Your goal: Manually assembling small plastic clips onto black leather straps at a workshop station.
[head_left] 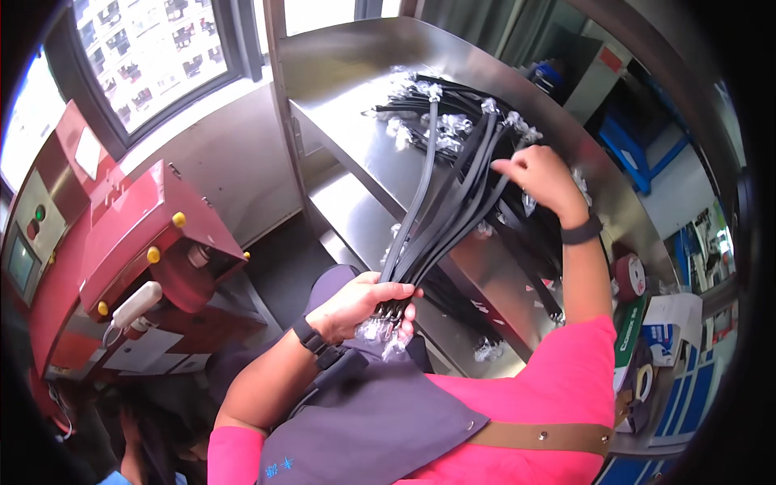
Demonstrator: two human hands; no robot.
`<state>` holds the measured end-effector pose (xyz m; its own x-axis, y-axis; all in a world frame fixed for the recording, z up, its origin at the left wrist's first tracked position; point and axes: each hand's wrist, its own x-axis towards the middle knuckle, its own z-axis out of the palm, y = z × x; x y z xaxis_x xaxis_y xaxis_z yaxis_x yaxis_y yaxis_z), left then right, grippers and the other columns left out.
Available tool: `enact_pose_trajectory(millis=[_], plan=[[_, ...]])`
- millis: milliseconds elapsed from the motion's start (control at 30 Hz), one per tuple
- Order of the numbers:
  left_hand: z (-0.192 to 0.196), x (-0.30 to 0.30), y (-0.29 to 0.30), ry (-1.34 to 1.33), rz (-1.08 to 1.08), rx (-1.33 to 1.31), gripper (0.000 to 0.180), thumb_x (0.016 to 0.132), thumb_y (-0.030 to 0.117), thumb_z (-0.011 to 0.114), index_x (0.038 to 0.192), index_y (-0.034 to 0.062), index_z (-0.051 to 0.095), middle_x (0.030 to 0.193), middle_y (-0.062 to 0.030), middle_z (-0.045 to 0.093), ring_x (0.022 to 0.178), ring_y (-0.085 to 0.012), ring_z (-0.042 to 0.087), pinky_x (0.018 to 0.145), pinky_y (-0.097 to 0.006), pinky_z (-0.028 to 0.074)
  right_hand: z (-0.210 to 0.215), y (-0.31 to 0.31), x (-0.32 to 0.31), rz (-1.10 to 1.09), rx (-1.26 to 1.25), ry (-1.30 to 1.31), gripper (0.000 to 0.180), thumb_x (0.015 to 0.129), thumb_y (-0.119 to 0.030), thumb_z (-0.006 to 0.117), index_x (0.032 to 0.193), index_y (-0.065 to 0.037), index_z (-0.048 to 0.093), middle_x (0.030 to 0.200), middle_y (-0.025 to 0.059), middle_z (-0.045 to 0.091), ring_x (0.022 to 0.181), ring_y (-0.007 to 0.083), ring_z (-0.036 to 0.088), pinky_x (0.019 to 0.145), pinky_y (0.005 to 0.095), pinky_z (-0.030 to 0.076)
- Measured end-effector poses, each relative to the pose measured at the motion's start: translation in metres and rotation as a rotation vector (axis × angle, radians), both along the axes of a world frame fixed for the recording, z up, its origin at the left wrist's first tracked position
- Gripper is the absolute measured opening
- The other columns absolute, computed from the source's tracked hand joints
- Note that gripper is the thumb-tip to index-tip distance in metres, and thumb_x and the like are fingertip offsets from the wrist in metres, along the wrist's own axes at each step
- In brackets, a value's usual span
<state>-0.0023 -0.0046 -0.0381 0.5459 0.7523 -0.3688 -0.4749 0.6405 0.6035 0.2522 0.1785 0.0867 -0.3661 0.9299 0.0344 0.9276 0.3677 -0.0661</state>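
Note:
My left hand [376,305], with a dark band at the wrist, is closed around a bundle of long dark grey cables [440,234]. The gripped ends show metal tips and clear plastic wrap [380,330] below my fingers. From there the bundle fans up and away over a steel shelf. My right hand [546,182] is up at the far ends, fingers curled and thumb toward the cables. What its fingers hold, if anything, is hidden. Beneath the bundle lies a pile of more dark cables [420,105], several ends wrapped in clear plastic.
A steel shelf unit [335,133] with more than one level stands before me. At left is a red machine [153,234] with yellow knobs. Tape rolls [630,276] and a white box [672,323] sit at right. Another person's arm [133,436] shows at lower left.

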Motion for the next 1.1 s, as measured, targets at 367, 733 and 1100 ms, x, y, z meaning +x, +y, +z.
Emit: enact_pose_trajectory(millis=[367,733,1100], plan=[[0.001,0.007,-0.003,-0.043,-0.107,0.121,0.022,0.094,0.017,0.056,0.102,-0.0027,0.06,0.078,-0.0118,0.066,0.066,-0.0227,0.067,0.062,-0.032,0.054,-0.099,-0.116,-0.065,0.319,-1.355,1.612,0.051,0.097,-0.048,0.039,0.132,-0.011,0.043,0.128,0.0148,0.053,0.116,0.0285,0.053,0.102,0.043,0.039],[-0.015,-0.017,-0.011,0.165,-0.232,0.376,0.021,0.093,0.02,0.06,0.097,-0.0005,0.064,0.077,-0.0057,0.067,0.069,-0.0113,0.063,0.066,-0.024,0.047,0.016,0.012,-0.029,0.42,-0.916,2.185,0.013,0.09,-0.009,0.059,0.09,0.003,0.053,0.076,0.0057,0.053,0.063,0.0125,0.049,0.061,0.0252,0.045],[-0.039,-0.11,-0.086,0.415,-0.2,0.399,0.021,0.091,0.024,0.064,0.091,0.0029,0.063,0.074,0.0008,0.066,0.068,-0.0055,0.058,0.061,-0.022,0.045,0.017,-0.034,-0.062,0.439,-0.738,2.149,0.009,0.095,-0.01,0.052,0.096,-0.001,0.051,0.072,0.0016,0.04,0.062,0.0118,0.039,0.06,0.0266,0.037]])
